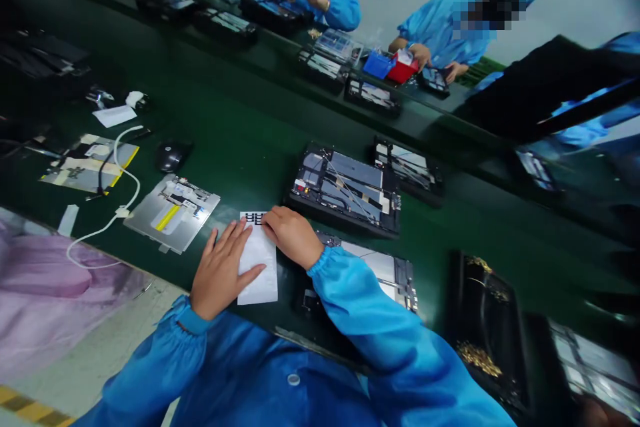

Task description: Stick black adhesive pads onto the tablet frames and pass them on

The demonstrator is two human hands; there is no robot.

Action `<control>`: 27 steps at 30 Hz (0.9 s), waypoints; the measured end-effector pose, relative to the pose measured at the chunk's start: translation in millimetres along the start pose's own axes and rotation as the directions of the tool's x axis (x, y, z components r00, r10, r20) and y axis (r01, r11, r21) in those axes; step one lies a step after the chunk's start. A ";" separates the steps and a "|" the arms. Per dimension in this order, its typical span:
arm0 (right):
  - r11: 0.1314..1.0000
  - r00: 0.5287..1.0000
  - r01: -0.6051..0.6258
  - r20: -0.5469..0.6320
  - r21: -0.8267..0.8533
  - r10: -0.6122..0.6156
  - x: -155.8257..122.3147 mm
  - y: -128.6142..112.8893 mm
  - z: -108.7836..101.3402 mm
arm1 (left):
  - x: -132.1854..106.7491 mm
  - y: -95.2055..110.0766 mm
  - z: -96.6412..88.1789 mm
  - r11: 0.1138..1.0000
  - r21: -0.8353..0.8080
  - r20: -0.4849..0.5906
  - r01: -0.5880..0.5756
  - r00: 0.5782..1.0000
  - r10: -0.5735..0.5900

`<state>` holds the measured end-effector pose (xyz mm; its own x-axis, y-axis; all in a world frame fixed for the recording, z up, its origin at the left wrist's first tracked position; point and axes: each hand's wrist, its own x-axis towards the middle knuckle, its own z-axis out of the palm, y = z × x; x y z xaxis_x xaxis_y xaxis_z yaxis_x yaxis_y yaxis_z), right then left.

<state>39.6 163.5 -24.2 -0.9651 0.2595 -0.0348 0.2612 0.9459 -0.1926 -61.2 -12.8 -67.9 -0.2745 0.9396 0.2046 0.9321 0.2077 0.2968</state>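
Observation:
A white backing sheet [260, 273] lies on the green bench in front of me, with several small black stickers [253, 217] along its far end. My left hand [220, 273] rests flat across the sheet's left side, fingers stretched out and thumb apart. At the far right corner, the fingers of my right hand [295, 237] are curled together over the stickers; whatever is pinched there is hidden. Under my right forearm is a partly covered open device [383, 267]. Just beyond my right hand stands another open device [345, 187] with its inner parts showing.
Left of the sheet lie a silver panel [173, 213], a black mouse [173, 156] and a white cable [133, 177]. A black tray [485, 327] with small gold parts is at the right. Two co-workers in blue work across the bench, near blue and red bins [403, 67].

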 end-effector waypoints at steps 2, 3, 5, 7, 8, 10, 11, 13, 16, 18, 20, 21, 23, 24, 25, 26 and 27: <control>0.999 0.999 0.022 0.038 -0.023 -0.021 11.9 -0.2 5.4 | -0.2 0.2 -0.8 1.000 0.002 0.006 0.010 1.000 -0.010; 0.999 0.998 0.036 0.043 -0.021 -0.035 16.1 -1.0 7.4 | 0.0 -0.3 -0.9 1.000 0.001 0.008 0.011 1.000 -0.011; 0.999 0.997 0.055 0.049 -0.002 -0.054 23.3 -2.9 9.2 | 0.8 -1.9 -0.5 1.000 0.002 0.012 0.007 1.000 -0.007; 0.998 0.997 0.057 0.057 0.035 -0.059 28.3 -3.2 6.5 | 1.7 -3.7 0.2 1.000 0.010 0.014 0.000 1.000 0.000; 0.997 0.996 0.054 0.066 0.049 -0.057 28.0 -1.8 3.3 | 2.2 -4.6 0.4 1.000 0.014 0.017 -0.005 1.000 0.005; 0.990 0.998 0.026 0.045 0.138 -0.032 16.7 4.2 -6.4 | 3.4 -6.6 1.0 1.000 0.017 0.016 -0.025 1.000 0.024; 0.973 1.000 0.004 -0.007 0.230 -0.002 4.3 8.3 -12.2 | 4.2 -7.6 1.4 0.999 0.016 0.013 -0.036 0.999 0.036; 0.882 0.979 -0.026 -0.167 0.471 0.118 -32.9 16.2 -23.4 | 6.0 -9.4 3.0 0.998 0.007 0.004 -0.055 0.998 0.055; 0.726 0.896 -0.036 -0.299 0.687 0.328 -98.6 23.1 -32.8 | 8.5 -10.1 5.6 0.998 -0.014 -0.005 -0.060 0.998 0.060; 0.718 0.890 -0.057 -0.291 0.694 0.352 -128.2 25.4 -30.2 | 9.4 -8.3 5.4 0.999 -0.015 -0.011 -0.049 0.999 0.049; 0.753 0.916 -0.033 -0.282 0.657 0.286 -135.0 26.4 -21.5 | 9.3 -5.3 3.3 0.999 -0.008 -0.010 -0.044 0.999 0.044; 0.781 0.931 -0.004 -0.283 0.625 0.231 -129.6 26.0 -16.3 | 8.9 -3.9 1.9 0.998 -0.007 -0.006 -0.055 0.998 0.055; 0.851 0.957 0.044 -0.267 0.524 0.114 -104.8 22.6 -7.2 | 7.6 -2.0 -0.6 0.996 -0.005 0.016 -0.086 0.996 0.086; 0.889 0.968 0.057 -0.244 0.454 0.063 -88.1 19.7 -4.1 | 6.8 -1.4 -1.5 0.995 -0.005 0.031 -0.102 0.994 0.102; 0.925 0.977 0.060 -0.210 0.376 0.022 -70.4 16.4 -1.9 | 6.1 -1.1 -2.2 0.994 -0.002 0.046 -0.108 0.993 0.108; 0.953 0.986 0.058 -0.167 0.297 -0.008 -53.1 12.9 -0.3 | 5.3 -0.8 -2.7 0.995 0.003 0.055 -0.104 0.993 0.103; 0.972 0.992 0.050 -0.124 0.228 -0.022 -37.2 9.6 0.9 | 4.8 -0.5 -3.1 0.996 0.009 0.060 -0.091 0.994 0.090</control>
<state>78.0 162.8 -25.6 -0.9611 0.2606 0.0912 0.2018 0.8884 -0.4125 -63.7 -9.3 -64.2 -0.1745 0.9691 0.1745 0.9552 0.1236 0.2690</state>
